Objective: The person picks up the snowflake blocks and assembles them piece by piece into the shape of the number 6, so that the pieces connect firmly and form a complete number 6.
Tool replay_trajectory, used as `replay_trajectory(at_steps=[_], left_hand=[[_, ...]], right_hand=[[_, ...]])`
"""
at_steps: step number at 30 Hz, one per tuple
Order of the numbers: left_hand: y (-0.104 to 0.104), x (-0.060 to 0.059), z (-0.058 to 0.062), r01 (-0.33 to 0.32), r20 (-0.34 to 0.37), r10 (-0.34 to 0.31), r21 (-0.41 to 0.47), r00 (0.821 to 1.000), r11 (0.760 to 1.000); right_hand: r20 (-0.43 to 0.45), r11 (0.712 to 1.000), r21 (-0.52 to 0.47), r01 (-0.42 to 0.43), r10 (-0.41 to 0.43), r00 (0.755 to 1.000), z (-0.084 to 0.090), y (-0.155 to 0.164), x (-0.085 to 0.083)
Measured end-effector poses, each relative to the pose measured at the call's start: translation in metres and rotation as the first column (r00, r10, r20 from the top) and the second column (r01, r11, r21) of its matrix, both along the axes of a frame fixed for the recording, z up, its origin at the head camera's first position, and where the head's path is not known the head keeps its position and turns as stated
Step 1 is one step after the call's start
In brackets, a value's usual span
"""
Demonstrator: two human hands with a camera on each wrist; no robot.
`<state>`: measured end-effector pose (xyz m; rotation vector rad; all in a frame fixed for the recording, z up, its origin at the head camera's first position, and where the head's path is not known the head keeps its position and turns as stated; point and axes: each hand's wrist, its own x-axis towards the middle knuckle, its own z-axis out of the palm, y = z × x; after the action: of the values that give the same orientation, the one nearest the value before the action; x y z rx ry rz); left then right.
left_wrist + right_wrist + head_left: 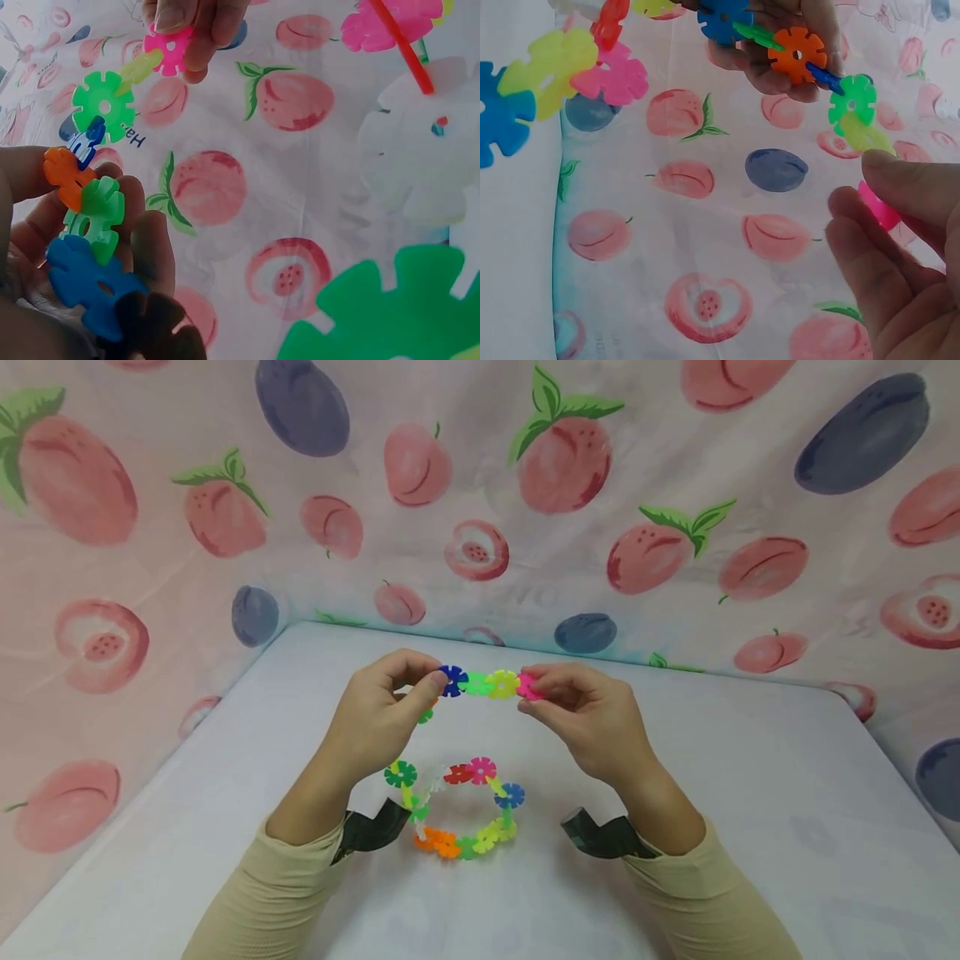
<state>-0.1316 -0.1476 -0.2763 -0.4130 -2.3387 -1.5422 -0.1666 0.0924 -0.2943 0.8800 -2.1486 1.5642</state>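
Observation:
A chain of slotted plastic snowflake discs runs between my two hands, raised in front of the body. In the head view my left hand (378, 710) pinches its left part near a dark blue disc (452, 681). A light green disc (476, 683) and a yellow disc (502, 684) span the gap. My right hand (600, 718) pinches the pink disc (528, 687) at the right end between thumb and fingers. Seen from the left wrist, an orange disc (66, 178), a green disc (96, 219) and a blue disc (90, 283) continue the chain along the left palm.
Below the hands, more joined discs form a loop, with a pink disc (482, 769), a blue disc (511, 795) and an orange disc (447, 844) in it. A white table (750, 827) lies underneath. Fruit-patterned cloth (525, 577) stands behind and at the sides.

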Motion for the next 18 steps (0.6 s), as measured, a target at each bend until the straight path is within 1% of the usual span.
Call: replay_trajectory(at_steps=[4, 7, 9, 11, 14, 18], left_hand=[[0.0, 0.0, 0.0, -0.007, -0.001, 0.007, -0.005, 1.0, 1.0], [0.0, 0.0, 0.0, -0.013, -0.007, 0.013, -0.002, 1.0, 1.0], [-0.001, 0.0, 0.001, -0.016, -0.01, 0.016, 0.003, 1.0, 1.0], [-0.001, 0.0, 0.001, -0.018, -0.014, 0.018, 0.008, 1.0, 1.0], [-0.002, -0.001, 0.001, -0.016, -0.017, 0.016, 0.012, 1.0, 1.0], [-0.002, 0.0, 0.0, -0.013, -0.022, 0.013, 0.018, 1.0, 1.0]], right_hand=[[-0.012, 1.0, -0.017, 0.019, -0.019, 1.0, 0.0, -0.003, 0.0], [0.003, 1.0, 0.018, 0.017, -0.017, 1.0, 0.0, -0.002, 0.001], [0.019, 0.999, 0.043, -0.006, 0.005, 1.0, 0.001, 0.001, 0.001], [0.045, 0.998, 0.048, -0.046, 0.044, 0.998, 0.002, 0.005, 0.001], [0.082, 0.995, 0.008, -0.103, 0.102, 0.991, 0.004, 0.01, 0.0], [0.109, 0.99, -0.059, -0.128, 0.134, 0.985, 0.005, 0.01, 0.0]])
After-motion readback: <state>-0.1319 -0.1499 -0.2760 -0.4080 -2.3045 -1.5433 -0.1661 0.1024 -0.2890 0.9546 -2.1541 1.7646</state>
